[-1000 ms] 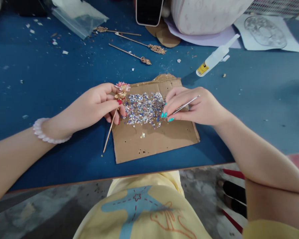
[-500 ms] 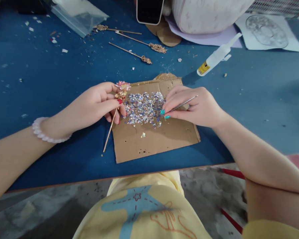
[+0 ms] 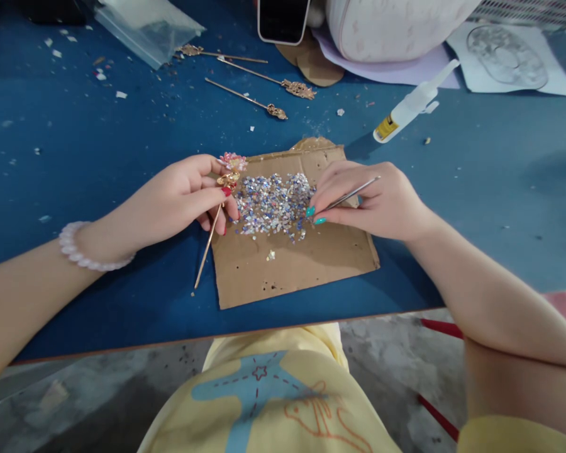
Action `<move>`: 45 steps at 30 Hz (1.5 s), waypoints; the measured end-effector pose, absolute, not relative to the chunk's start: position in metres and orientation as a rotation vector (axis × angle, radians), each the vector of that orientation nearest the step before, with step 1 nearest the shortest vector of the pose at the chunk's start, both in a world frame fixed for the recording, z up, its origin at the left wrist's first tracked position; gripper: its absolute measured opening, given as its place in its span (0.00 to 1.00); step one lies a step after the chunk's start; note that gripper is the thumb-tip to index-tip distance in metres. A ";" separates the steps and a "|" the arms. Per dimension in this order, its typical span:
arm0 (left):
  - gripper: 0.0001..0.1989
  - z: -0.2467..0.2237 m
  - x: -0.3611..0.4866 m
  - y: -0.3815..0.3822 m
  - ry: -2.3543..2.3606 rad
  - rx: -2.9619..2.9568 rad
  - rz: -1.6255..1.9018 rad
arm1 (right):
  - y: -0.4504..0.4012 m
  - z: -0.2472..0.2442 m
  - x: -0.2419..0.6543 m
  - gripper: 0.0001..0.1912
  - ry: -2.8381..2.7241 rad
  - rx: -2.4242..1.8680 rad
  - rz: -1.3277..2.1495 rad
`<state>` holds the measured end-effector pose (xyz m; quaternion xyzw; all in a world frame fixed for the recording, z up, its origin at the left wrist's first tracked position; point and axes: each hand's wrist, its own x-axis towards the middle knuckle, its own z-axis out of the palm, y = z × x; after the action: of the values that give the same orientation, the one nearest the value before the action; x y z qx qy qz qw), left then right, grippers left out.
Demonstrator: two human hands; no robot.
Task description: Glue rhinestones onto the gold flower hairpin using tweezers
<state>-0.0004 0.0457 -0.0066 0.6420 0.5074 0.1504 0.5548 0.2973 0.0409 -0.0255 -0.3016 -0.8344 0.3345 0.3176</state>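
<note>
My left hand (image 3: 188,195) pinches a gold hairpin (image 3: 208,246) just below its head, which carries a pink flower and gold filigree. The stick points down toward the table's front edge. In my right hand (image 3: 363,198) is a thin metal tool (image 3: 351,194), gripped like a pen; its working tip is hidden by the fingers. Between the hands, many small glittering rhinestones (image 3: 273,204) in silver, blue and pink lie spread over a piece of cardboard (image 3: 292,270). My right fingertips are at the right edge of this heap. A small pale star-like piece (image 3: 270,255) lies apart below it.
Several gold hairpins (image 3: 252,100) lie beyond the cardboard, near a clear plastic bag (image 3: 148,31). A glue bottle (image 3: 405,107) with a yellow label leans at the right. A phone (image 3: 283,19), a white pouch (image 3: 396,28) and a printed drawing (image 3: 509,60) sit farther back.
My right hand has shifted very slightly to the right with the metal tool. The left hand and hairpin stay almost in place.
</note>
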 end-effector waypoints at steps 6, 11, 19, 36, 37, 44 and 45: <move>0.04 -0.005 -0.001 0.045 1.194 1.516 0.355 | 0.041 -0.030 0.294 0.02 -2.172 -0.782 0.845; 0.03 -0.006 0.001 0.046 1.202 1.499 0.363 | 0.038 -0.031 0.284 0.01 -2.183 -0.632 0.816; 0.04 -0.004 0.003 0.045 1.182 1.487 0.359 | 0.033 -0.038 0.273 0.03 -2.130 -0.786 0.735; 0.03 -0.015 0.000 0.051 1.145 1.515 0.430 | 0.036 -0.034 0.284 0.05 -1.876 -1.120 0.792; 0.03 -0.015 0.000 0.051 1.142 1.518 0.436 | 0.035 -0.032 0.284 0.05 -1.881 -1.132 0.798; 0.03 -0.015 -0.001 0.050 1.123 1.516 0.455 | 0.041 -0.026 0.293 0.06 -1.858 -1.269 0.662; 0.03 -0.016 -0.001 0.050 1.125 1.514 0.453 | 0.043 -0.027 0.295 0.05 -1.847 -1.280 0.653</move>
<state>-0.0013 0.0503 -0.0157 0.6436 0.4786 0.1928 0.5653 0.2950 0.0434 -0.0274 -0.5037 -0.7267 0.2570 0.3900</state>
